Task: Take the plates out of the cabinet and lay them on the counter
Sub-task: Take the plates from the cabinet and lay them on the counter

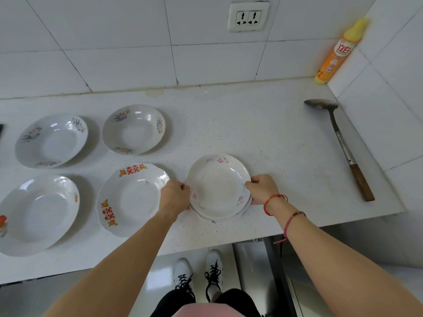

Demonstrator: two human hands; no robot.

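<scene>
A small stack of white plates with pink flower prints sits low over the white counter, right of centre. My left hand grips the stack's left rim and my right hand grips its right rim. Several plates lie spread out to the left: a scalloped plate with red characters, a plain deep plate at the front left, and two floral plates behind them. The cabinet is out of sight.
A metal spatula with a wooden handle lies at the counter's right side by the tiled side wall. An orange and yellow detergent bottle stands in the back right corner. A wall socket is above. Bare counter lies between stack and spatula.
</scene>
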